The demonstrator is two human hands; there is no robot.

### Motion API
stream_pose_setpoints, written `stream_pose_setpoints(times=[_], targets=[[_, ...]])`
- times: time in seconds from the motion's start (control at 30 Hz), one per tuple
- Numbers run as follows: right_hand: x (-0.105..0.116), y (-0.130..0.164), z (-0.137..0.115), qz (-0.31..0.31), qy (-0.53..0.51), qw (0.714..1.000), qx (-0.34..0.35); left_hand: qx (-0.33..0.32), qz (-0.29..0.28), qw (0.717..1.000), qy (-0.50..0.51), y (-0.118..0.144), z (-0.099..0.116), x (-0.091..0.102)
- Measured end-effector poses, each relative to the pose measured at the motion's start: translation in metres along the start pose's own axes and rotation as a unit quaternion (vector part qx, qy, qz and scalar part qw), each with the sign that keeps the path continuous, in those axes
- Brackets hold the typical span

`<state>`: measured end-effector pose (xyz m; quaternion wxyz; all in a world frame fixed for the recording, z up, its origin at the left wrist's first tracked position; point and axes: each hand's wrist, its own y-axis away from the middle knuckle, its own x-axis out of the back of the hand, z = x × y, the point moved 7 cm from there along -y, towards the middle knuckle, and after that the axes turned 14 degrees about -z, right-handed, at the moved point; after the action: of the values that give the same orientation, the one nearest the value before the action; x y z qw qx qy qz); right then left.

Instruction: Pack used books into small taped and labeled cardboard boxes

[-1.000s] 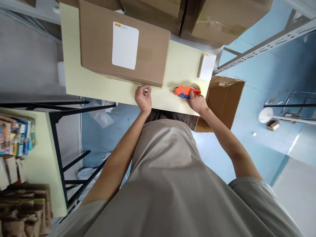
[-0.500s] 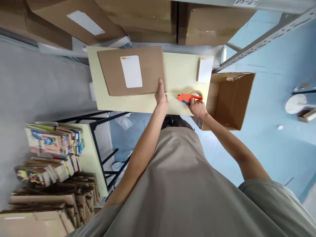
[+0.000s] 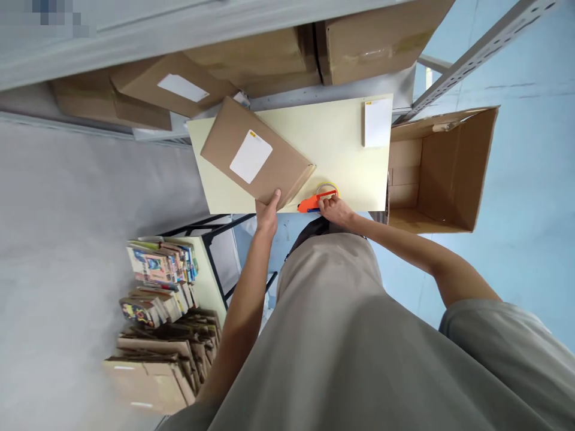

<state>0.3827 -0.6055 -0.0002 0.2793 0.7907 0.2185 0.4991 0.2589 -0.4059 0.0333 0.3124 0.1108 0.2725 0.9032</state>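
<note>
Where the grey shirt ends below, both bare arms reach up to the near edge of the pale yellow surface. The left hand grips the near corner of a flat brown cardboard parcel, thumb on top and fingers curled under its edge; the parcel lies turned at an angle on the surface, with a white label on its upper face. Just to the right of that corner, the right hand is closed around the handle of an orange tape dispenser, whose roll of tape rests on the surface right at the edge. The two hands are near each other but apart. Farther back on the right of the surface lies a small white pad. Beside the surface on the right, an open cardboard box stands on the blue floor. Beyond the surface, more brown cartons sit stacked on a metal shelf. Low at the left, a second table carries stacks of books.
</note>
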Motion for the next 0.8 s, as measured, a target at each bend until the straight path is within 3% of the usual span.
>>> stream_pose_setpoints(times=[0.17,0.3,0.4,0.5,0.57,0.63,0.7,0.8], targets=[[-0.003,0.007,-0.001,-0.006,0.018,0.999,0.033,-0.017,0.019,0.999,-0.030,-0.009,-0.001,0.000],[-0.012,0.025,0.014,-0.007,0.003,0.999,0.035,-0.028,0.033,0.998,-0.042,-0.008,-0.008,-0.005],[-0.021,0.046,0.052,-0.024,-0.006,1.000,0.001,-0.036,0.046,0.997,-0.057,-0.005,-0.009,-0.009],[-0.024,0.071,0.121,-0.048,-0.015,0.995,-0.089,-0.038,0.045,0.997,-0.050,-0.005,-0.008,-0.010],[-0.012,0.084,0.168,-0.027,-0.025,0.984,-0.172,-0.035,0.038,0.998,-0.047,-0.007,-0.008,-0.009],[0.011,0.083,0.197,0.020,-0.030,0.978,-0.207,-0.026,0.032,0.998,-0.056,-0.008,-0.007,-0.007],[0.038,0.067,0.203,0.065,-0.022,0.978,-0.198,-0.021,0.026,0.997,-0.069,-0.009,-0.006,-0.006],[0.073,0.029,0.191,0.096,-0.013,0.979,-0.181,-0.019,0.005,0.995,-0.097,-0.007,0.000,-0.005]])
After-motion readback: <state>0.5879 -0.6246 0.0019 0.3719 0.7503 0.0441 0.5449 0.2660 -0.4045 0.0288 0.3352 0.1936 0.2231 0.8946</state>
